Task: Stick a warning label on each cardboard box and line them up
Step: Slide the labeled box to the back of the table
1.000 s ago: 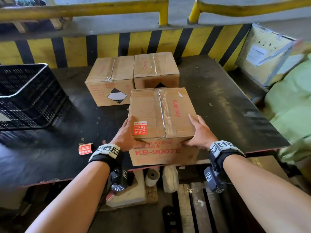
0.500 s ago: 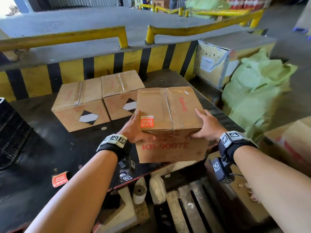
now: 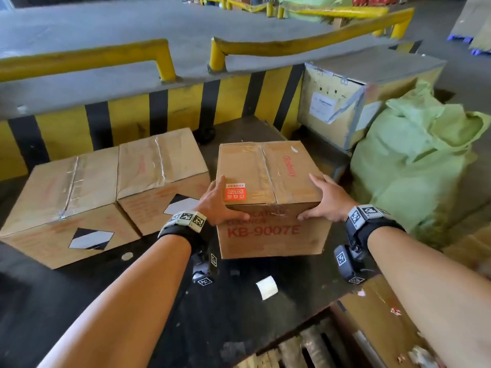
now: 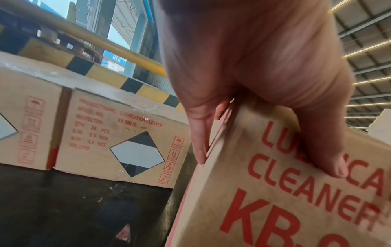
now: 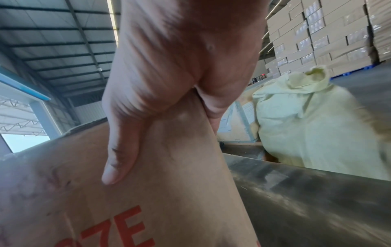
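One labelled box (image 3: 271, 197) sits at the bench's (image 3: 148, 309) centre, the orange fragile sticker (image 3: 235, 192) on its top, gripped at both near corners by the left hand (image 3: 216, 204) and right hand (image 3: 328, 203), fingers curled over the edges. At nine o'clock, two boxes (image 3: 87, 197) stand side by side; no orange label shows on them. Judged: lining up remains. Three boxes, one sticker visible.

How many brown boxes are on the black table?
3: the labelled cardboard box gripped by the left hand and right hand, the middle box beside it, and the far-left box.
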The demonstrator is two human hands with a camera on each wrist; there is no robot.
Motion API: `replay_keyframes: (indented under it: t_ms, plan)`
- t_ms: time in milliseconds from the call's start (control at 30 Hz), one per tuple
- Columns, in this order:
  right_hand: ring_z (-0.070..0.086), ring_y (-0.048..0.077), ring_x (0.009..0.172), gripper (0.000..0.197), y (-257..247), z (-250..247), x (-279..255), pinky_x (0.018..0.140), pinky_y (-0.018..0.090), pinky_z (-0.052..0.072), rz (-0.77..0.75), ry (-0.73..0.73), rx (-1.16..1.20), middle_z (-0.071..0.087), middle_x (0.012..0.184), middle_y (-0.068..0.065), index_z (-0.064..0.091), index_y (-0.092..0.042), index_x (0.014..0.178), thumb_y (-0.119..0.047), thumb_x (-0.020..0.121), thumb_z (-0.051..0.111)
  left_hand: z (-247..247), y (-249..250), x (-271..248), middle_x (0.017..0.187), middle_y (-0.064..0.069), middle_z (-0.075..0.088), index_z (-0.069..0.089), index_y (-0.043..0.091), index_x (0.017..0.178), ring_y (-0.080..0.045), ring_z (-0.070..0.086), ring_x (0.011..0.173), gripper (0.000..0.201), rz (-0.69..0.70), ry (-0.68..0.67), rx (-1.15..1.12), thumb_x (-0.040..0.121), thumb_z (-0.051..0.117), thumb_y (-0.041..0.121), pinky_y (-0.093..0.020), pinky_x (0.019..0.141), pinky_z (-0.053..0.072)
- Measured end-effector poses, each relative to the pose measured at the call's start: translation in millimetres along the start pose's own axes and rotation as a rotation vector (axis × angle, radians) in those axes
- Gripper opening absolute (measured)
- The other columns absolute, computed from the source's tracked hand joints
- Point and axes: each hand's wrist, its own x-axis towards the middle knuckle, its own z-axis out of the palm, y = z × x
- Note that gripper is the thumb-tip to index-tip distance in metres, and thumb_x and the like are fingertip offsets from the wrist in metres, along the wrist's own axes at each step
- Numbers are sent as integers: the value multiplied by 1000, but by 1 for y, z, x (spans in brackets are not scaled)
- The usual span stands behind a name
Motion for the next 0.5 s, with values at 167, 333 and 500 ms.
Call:
replay_keyframes:
  t_ms: [167,333,500]
  plan:
    - [22,30,155,161,-1,3,95,126,47,26,-27,-69,-53,12,171,6,14,-23,166,-79,33,85,4,-23,65,168,-7,16,-5,18,165,-31,24,154,140,-66,15,-37,69,89,57,-46,123,27]
    - [24,30,154,147,1,9,169,124,51,30,-79,-91,-92,10,172,2,11,-27,166,-56,51,97,10,-45,118,170,-9,8,-10,23,164,-35,26,154,144,-112,31,-53,67,88,63,-51,123,30]
    - [22,33,156,139,4,14,217,123,52,31,-109,-91,-116,6,173,3,7,-34,166,-42,60,98,17,-55,158,167,-11,4,-18,30,161,-38,38,146,145,-128,19,-34,66,87,65,-55,116,43]
